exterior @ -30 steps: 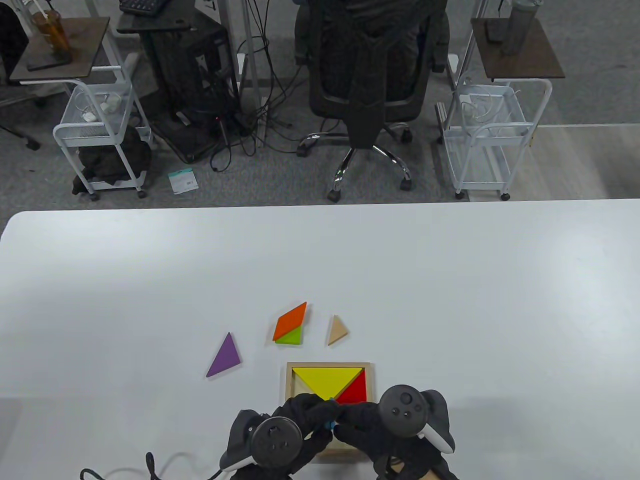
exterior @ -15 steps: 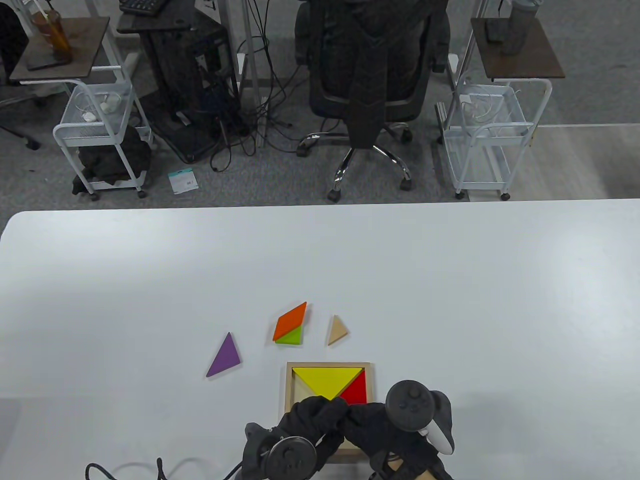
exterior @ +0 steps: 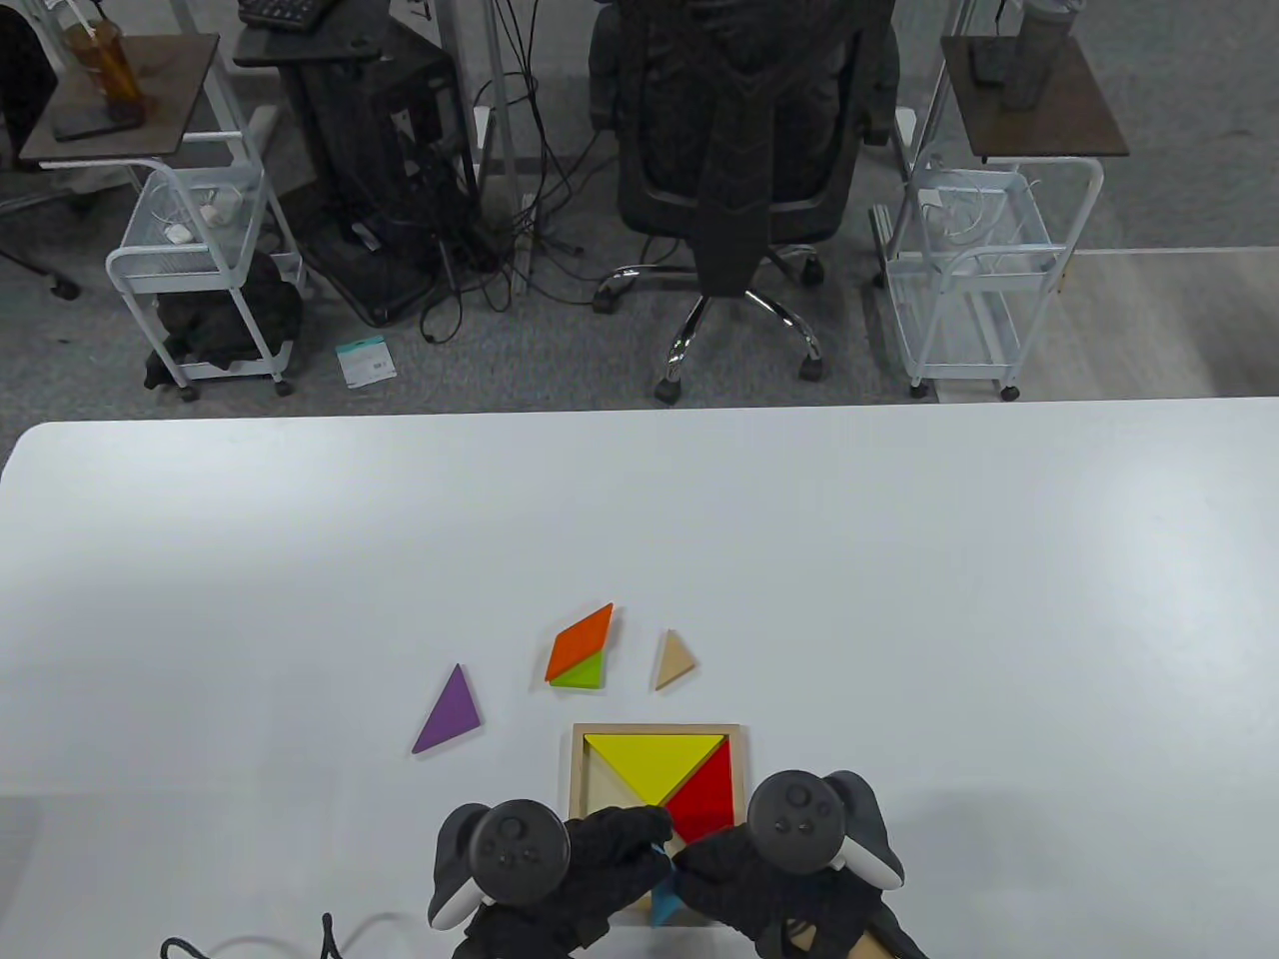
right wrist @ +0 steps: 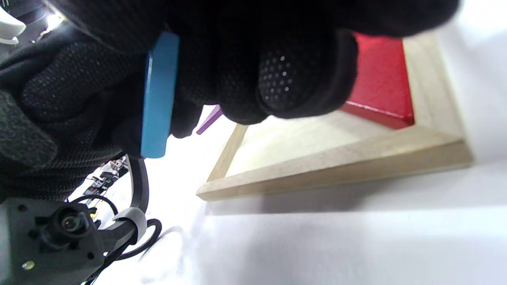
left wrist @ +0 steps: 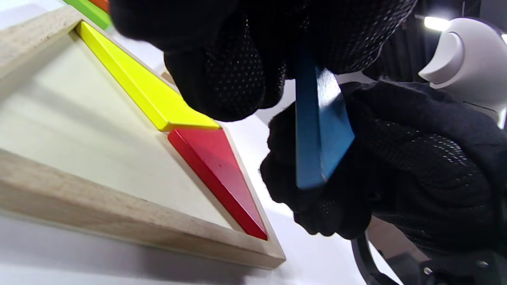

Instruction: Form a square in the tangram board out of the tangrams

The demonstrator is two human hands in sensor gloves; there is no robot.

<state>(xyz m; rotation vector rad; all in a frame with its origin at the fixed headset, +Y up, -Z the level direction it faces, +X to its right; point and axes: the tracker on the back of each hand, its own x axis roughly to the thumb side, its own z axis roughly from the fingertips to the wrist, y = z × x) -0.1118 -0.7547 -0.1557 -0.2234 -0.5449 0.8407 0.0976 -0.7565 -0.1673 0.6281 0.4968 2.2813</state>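
Observation:
The wooden tangram board (exterior: 659, 730) lies near the table's front edge, with a yellow triangle (exterior: 654, 764) along its far side and a red triangle (exterior: 704, 799) at its right. A blue piece (exterior: 661, 904) stands on edge above the board's near part. My left hand (exterior: 639, 839) and right hand (exterior: 699, 864) meet there, and both pinch this blue piece (left wrist: 321, 134). The right wrist view shows its thin blue edge (right wrist: 158, 99) between the two gloves. The board's near half is mostly hidden under the hands.
Beyond the board lie loose pieces: a purple triangle (exterior: 450, 711) at the left, an orange parallelogram (exterior: 580, 639) touching a green piece (exterior: 582, 676), and a tan triangle (exterior: 674, 659). An office chair and wire carts stand past the table's far edge.
Both hands have drawn back a little towards the front edge, uncovering more of the red triangle. The blue piece now shows low between the hands. Loose pieces have not moved.

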